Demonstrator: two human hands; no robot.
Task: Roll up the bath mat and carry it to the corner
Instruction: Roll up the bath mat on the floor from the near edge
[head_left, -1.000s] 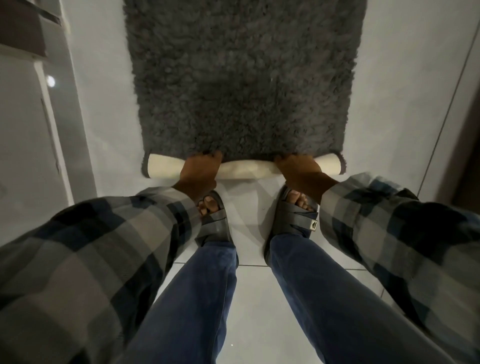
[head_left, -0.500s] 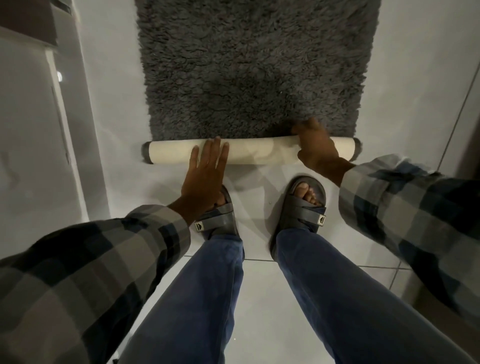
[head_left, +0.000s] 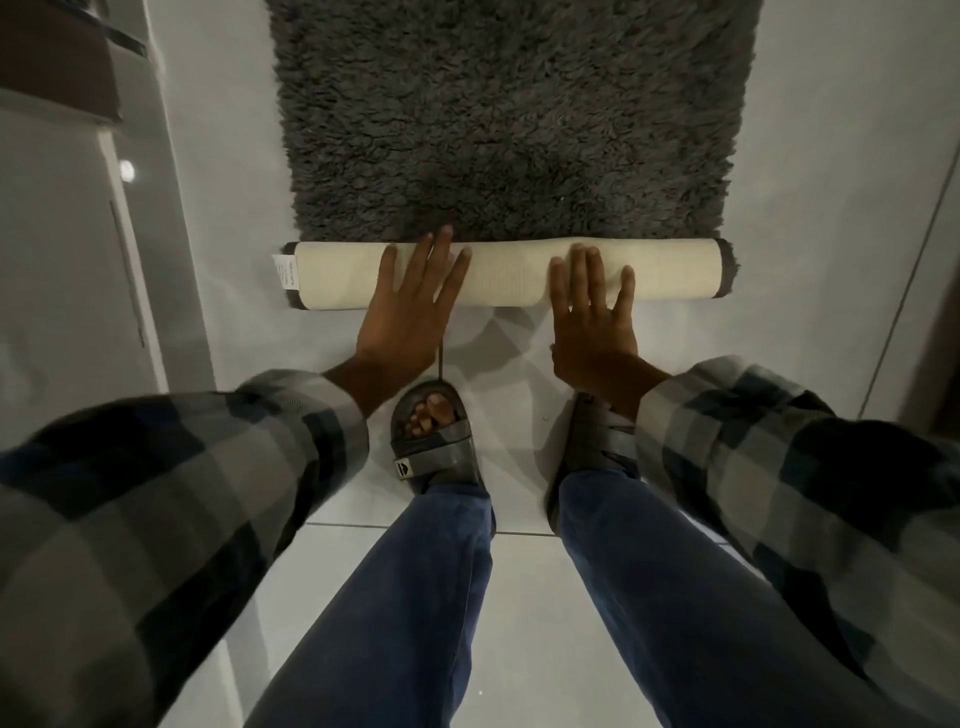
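Observation:
A shaggy dark grey bath mat lies flat on the white tiled floor ahead of me. Its near end is rolled into a tube, the roll showing its cream backing, with a small white label at its left end. My left hand lies flat on the roll left of centre, fingers spread and reaching over its top. My right hand presses flat on the roll right of centre, fingers apart. Neither hand grips anything.
My two feet in grey sandals stand just behind the roll on the tiles. A white cabinet or door runs along the left side. A wall edge borders the floor on the right.
The roll has grown thicker and moved away from me over the mat. Both hands went from curled on the edge to lying flat on top of the roll.

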